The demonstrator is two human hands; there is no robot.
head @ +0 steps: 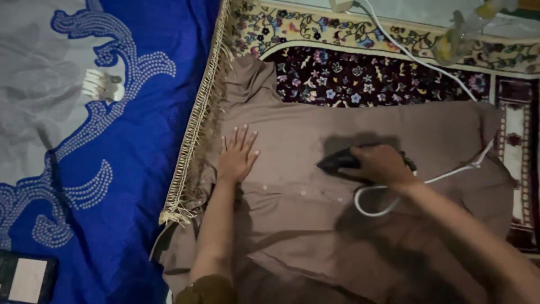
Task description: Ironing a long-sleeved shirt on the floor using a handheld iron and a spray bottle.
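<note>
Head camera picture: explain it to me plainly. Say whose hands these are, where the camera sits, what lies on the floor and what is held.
There is no machine here. The camera sits on a person's head and looks down at their own two bare hands. The left hand lies flat on a brown garment spread over a patterned rug. The right hand grips a dark iron, pressed on the cloth, with a white cord trailing away. To the left lies a blue cloth with a white comb on it.

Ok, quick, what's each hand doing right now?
Left hand: open, flat on the brown garment.
Right hand: closed around the dark iron.
</note>
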